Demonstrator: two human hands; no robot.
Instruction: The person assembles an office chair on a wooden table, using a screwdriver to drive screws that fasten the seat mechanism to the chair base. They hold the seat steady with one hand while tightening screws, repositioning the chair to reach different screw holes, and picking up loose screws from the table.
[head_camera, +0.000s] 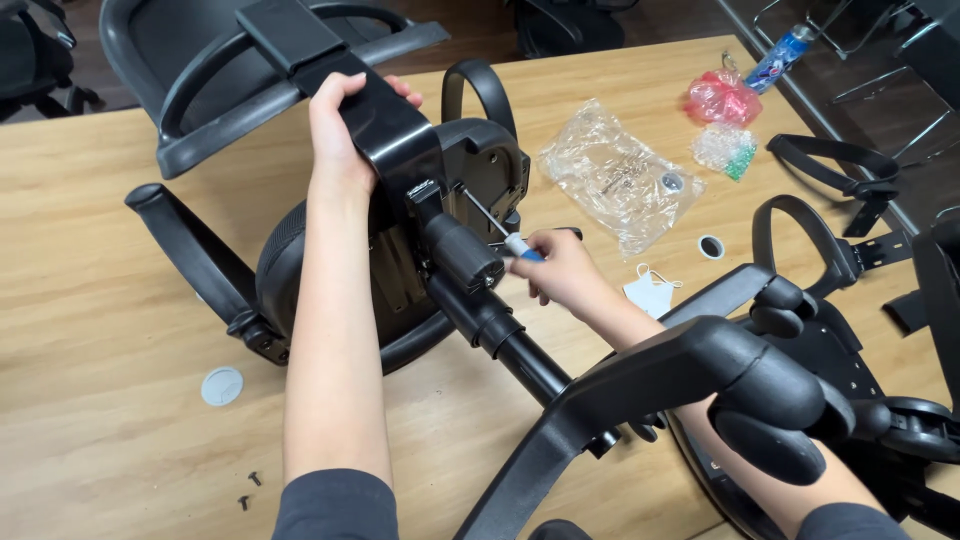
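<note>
Left hand (340, 125) grips the chair's black bracket (385, 120). Right hand (560, 272) pinches a screwdriver (500, 230), its tip at the mechanism (480, 165).

Even, bright overhead light; soft shadows, sharp focus, slight edge distortion.

The place looks like an office or assembly room: a long wooden table (90, 300) carries office chair parts, a clear plastic hardware bag (615, 175) and loose screws (250, 488), with more black chairs (35, 55) standing behind.
</note>
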